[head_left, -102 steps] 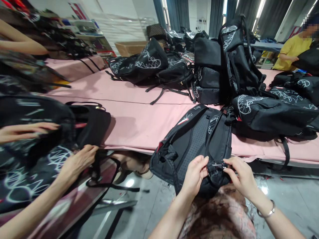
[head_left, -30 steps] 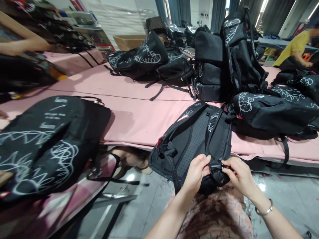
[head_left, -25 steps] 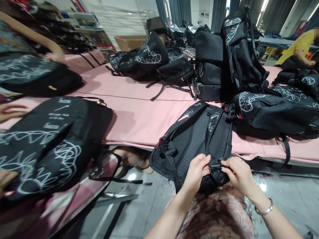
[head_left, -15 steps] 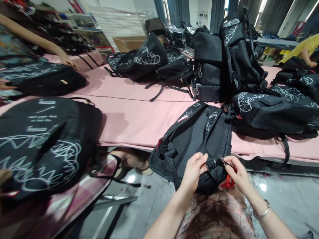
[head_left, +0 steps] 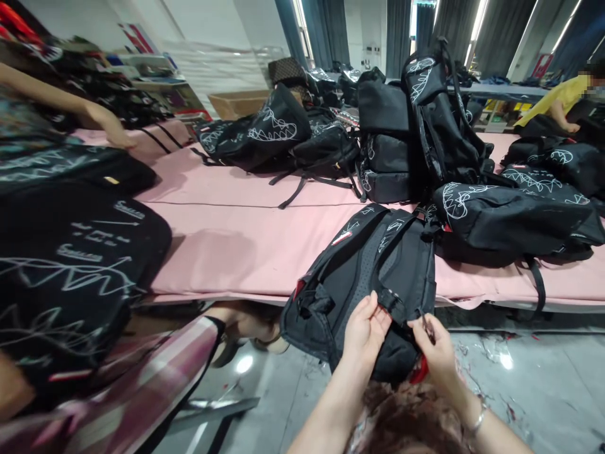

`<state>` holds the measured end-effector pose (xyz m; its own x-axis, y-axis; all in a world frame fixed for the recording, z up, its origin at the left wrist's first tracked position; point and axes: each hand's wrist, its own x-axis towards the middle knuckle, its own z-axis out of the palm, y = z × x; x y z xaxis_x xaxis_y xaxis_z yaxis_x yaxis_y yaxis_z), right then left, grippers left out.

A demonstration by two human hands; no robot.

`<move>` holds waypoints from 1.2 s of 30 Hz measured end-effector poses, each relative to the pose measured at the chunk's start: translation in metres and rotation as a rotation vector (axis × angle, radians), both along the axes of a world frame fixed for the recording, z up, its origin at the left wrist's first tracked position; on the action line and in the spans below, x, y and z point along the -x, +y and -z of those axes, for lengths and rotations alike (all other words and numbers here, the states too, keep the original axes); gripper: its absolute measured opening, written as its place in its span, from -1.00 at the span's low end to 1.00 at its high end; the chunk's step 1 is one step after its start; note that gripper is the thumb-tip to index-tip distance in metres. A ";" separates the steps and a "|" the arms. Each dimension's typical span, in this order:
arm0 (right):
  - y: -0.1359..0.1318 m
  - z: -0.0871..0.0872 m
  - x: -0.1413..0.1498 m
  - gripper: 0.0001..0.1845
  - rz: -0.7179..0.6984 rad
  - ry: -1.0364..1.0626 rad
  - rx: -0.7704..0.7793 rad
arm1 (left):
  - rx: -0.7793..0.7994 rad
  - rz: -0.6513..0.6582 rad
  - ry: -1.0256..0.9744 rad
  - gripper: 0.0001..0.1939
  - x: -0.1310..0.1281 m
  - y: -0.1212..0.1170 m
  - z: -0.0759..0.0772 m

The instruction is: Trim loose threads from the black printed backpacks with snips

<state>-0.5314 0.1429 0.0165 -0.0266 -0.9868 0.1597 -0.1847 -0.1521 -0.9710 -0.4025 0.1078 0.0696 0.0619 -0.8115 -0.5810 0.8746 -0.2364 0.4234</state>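
A black backpack (head_left: pixel 363 277) with white scribble print hangs over the near edge of the pink table (head_left: pixel 246 239), its mesh back panel facing me. My left hand (head_left: pixel 363 331) pinches the lower end of its shoulder strap. My right hand (head_left: pixel 435 353) is closed on small red-handled snips, whose metal tips sit at the strap just right of my left fingers. A bracelet circles my right wrist.
Several more black backpacks (head_left: pixel 501 214) are piled at the back and right of the table. Another person at my left holds a large black backpack (head_left: pixel 66 265); a second arm (head_left: pixel 70 107) reaches in at far left. A person in yellow (head_left: pixel 558 101) works at far right.
My right hand has dropped lower and drawn the snips back from the strap, showing the red handle. The backpack on the left has swung closer to me. The view tilted slightly.
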 end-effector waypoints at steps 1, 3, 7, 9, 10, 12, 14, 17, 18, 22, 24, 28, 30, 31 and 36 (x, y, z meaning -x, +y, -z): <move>-0.005 -0.004 0.001 -0.76 -0.051 -0.061 -0.047 | -0.009 0.006 0.015 -0.90 0.000 0.001 0.000; -0.012 -0.012 0.004 -0.66 -0.190 -0.142 -0.102 | 0.011 0.011 0.015 -0.90 0.000 0.002 -0.001; -0.016 -0.018 0.002 -0.70 -0.229 -0.160 -0.142 | 0.124 0.103 -0.114 -0.81 -0.004 0.004 0.005; -0.014 -0.017 -0.001 -0.75 -0.175 -0.145 -0.141 | 0.141 0.150 -0.290 -0.70 -0.007 0.007 0.012; -0.013 -0.017 -0.003 -0.76 -0.158 -0.137 -0.142 | 0.145 0.126 -0.428 -0.67 -0.009 0.010 0.016; -0.012 -0.017 -0.007 -0.77 -0.144 -0.124 -0.143 | 0.185 0.007 -0.795 -0.63 -0.012 0.017 0.023; -0.011 -0.017 -0.010 -0.78 -0.141 -0.116 -0.144 | 0.287 -0.053 -1.164 -0.71 -0.016 0.027 0.025; -0.010 -0.015 -0.015 -0.81 -0.140 -0.094 -0.129 | 0.406 0.132 -1.483 -0.78 -0.021 0.042 0.020; -0.009 -0.014 -0.017 -0.82 -0.135 -0.083 -0.125 | 0.407 0.200 -1.532 -0.76 -0.023 0.045 0.017; -0.005 -0.003 -0.019 -0.83 -0.144 -0.040 -0.123 | 0.387 0.375 -1.600 -0.79 -0.030 0.048 0.010; -0.003 0.001 -0.018 -0.83 -0.160 -0.008 -0.114 | 0.420 0.449 -1.585 -0.81 -0.032 0.047 0.011; 0.001 0.001 -0.014 -0.82 -0.171 0.083 -0.071 | 0.456 0.413 -1.513 -0.78 -0.027 0.041 0.018; 0.003 -0.002 -0.011 -0.80 -0.150 0.148 -0.055 | 0.415 0.326 -1.378 -0.78 -0.021 0.038 0.020; 0.004 -0.004 -0.010 -0.80 -0.136 0.179 -0.054 | 0.377 0.290 -1.260 -0.78 -0.018 0.038 0.020; 0.009 -0.009 0.001 -0.80 -0.117 0.152 -0.107 | 0.258 0.321 -0.610 -0.65 -0.006 0.041 0.009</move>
<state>-0.5323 0.1520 0.0259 0.1055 -0.9933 0.0468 -0.3175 -0.0783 -0.9450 -0.3963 0.1491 0.0608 0.0499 -0.9502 -0.3076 0.3706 -0.2684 0.8892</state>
